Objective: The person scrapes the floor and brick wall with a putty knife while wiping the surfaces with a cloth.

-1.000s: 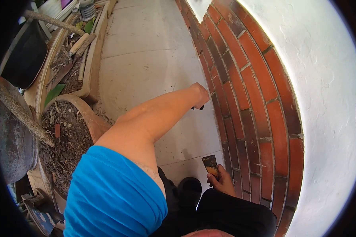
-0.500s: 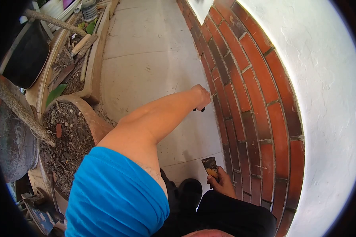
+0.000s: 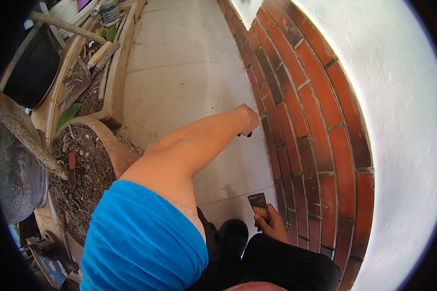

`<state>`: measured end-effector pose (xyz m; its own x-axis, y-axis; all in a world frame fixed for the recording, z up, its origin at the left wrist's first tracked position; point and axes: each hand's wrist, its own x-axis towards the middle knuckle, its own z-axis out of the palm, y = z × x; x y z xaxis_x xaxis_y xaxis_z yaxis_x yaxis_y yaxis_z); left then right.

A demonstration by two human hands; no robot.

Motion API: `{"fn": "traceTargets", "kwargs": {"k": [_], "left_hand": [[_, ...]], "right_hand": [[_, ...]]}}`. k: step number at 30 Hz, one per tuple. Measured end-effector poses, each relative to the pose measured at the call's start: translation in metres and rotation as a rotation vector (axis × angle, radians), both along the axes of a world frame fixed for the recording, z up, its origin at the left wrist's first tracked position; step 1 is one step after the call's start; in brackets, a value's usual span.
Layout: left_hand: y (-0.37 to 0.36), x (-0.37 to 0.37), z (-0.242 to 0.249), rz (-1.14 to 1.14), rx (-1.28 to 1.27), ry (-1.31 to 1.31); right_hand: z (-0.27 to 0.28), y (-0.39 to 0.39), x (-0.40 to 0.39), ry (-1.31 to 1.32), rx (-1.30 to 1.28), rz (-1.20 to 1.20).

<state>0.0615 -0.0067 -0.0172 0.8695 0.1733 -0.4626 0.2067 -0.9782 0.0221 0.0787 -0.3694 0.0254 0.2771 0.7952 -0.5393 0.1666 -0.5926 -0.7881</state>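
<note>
My left hand (image 3: 248, 120) reaches across the walkway to the foot of the brick facing (image 3: 315, 116). Its fingers are curled closed, and a small dark piece shows beneath them; what it belongs to is hidden. Lower down, close to my knee, my right hand (image 3: 275, 226) grips a scraper (image 3: 258, 203). The scraper has a broad, dirty dark blade pointing up and away from me, with a yellowish part near my thumb. It is held apart from the bricks.
A planter (image 3: 112, 104) with soil runs along the left, holding a wooden-handled trowel (image 3: 76, 92). Beside it are a round pot (image 3: 112, 150), a thick branch (image 3: 31, 138) and a black container (image 3: 34, 68). White wall (image 3: 403, 145) rises above the bricks; pale floor (image 3: 175, 87) stretches ahead.
</note>
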Motion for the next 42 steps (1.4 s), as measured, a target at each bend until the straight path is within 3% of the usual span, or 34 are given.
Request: {"fn": "traceTargets", "kwargs": {"k": [34,42], "left_hand": [[0.002,0.000,-0.003,-0.017,0.020,-0.003],[0.004,-0.005,-0.009,-0.046,0.075,-0.017]], "right_hand": [[-0.007,-0.003,0.004,0.037,0.025,-0.079],[-0.034,-0.012,0.019,-0.172,0.063,0.058]]}}
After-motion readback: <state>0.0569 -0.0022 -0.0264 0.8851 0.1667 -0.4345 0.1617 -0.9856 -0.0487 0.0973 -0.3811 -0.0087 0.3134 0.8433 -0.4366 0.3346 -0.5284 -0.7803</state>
